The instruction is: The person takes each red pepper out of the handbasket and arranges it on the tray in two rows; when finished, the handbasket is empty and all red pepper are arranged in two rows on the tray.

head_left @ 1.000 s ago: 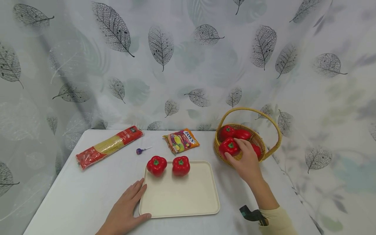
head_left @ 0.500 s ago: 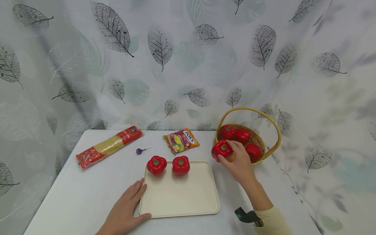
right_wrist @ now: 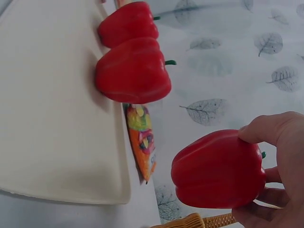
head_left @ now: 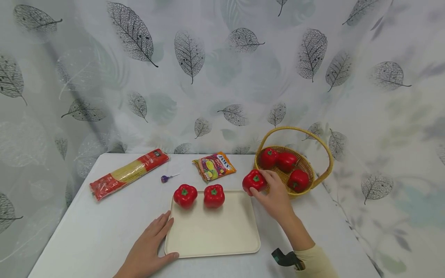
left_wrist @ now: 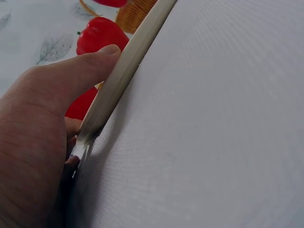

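Right hand (head_left: 276, 199) grasps a glossy pepper (head_left: 254, 180) between basket (head_left: 306, 166) and tray (head_left: 212, 235)

Head view: thumb and fingers pinch the lobed red pepper beside the tray's far right corner, its green stem showing. The left hand (head_left: 149, 241) lies with fingers extended, touching the tray's left edge, thumb at the near edge. The tray is a smooth cream rectangle with rounded corners and a low rim; two peppers (head_left: 185, 196) sit along its far edge. The woven basket, with an arched handle, stands by the far right corner of the white surface (head_left: 97, 231), holding three shiny red pieces (head_left: 286, 161). A crinkled snack bag (head_left: 214, 166) lies toward the surface's far edge, a round lollipop (head_left: 164, 179) to its left, and a long plastic packet (head_left: 130, 173) slants near the far left corner.

Left wrist view: the thumb tip rests against the tray's pale rim, above finely textured white cloth (left_wrist: 204, 118).

Right wrist view: the held pepper looks blocky and smooth, grooved lengthwise, its stem end toward the palm.
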The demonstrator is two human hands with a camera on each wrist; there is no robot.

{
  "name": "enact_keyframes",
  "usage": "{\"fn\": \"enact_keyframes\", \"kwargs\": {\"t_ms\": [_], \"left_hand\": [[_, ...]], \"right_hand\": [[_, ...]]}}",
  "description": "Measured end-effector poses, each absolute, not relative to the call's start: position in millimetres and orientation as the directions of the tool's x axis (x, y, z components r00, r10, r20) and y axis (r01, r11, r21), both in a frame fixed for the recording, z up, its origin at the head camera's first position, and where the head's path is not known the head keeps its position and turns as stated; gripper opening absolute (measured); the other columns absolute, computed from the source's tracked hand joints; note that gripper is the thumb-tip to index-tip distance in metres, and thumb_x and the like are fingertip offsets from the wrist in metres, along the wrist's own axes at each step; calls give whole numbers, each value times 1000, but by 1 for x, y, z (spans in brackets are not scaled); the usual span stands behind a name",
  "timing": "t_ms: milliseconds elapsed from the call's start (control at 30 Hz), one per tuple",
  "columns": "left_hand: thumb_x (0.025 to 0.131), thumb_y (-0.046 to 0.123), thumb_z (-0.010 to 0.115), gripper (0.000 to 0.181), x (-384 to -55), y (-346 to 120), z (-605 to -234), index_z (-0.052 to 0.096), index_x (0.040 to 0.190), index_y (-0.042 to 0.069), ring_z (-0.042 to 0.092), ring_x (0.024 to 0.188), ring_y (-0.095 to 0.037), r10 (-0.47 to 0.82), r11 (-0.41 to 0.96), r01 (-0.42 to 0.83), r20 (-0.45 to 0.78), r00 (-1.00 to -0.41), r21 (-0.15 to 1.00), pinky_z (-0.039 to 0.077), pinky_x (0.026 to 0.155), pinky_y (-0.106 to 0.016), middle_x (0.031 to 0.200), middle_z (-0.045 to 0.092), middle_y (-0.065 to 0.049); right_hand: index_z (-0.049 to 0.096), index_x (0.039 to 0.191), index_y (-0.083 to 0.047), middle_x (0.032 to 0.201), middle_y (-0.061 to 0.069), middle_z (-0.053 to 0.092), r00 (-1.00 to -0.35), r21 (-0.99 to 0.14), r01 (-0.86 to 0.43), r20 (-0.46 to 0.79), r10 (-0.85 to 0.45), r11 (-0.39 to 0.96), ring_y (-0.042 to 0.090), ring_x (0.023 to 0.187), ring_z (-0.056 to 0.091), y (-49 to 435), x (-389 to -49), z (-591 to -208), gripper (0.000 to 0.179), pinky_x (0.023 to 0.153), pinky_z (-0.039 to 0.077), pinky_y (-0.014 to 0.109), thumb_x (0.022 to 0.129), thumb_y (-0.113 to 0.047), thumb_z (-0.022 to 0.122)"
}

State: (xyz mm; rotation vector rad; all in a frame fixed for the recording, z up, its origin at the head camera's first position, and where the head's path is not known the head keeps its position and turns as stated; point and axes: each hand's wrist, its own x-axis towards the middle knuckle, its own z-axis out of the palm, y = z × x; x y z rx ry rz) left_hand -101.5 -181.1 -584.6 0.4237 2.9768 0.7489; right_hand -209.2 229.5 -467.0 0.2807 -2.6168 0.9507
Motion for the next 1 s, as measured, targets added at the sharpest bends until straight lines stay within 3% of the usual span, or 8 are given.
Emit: {"fn": "enact_keyframes", "kwargs": {"t_ms": [1000], "left_hand": [[84, 85, 68, 111, -102, -182, -583, 46, 166, 14, 33, 160, -32, 279, 833, 248, 12, -960, 494, 37, 121, -65, 177, 30, -3]], "right_hand": [[62, 148, -4, 146, 16, 59, -965, -618, -217, 251, -72, 755, 35, 133, 60, 204, -209, -493, 70, 97, 61, 57, 88, -23, 93]]}}
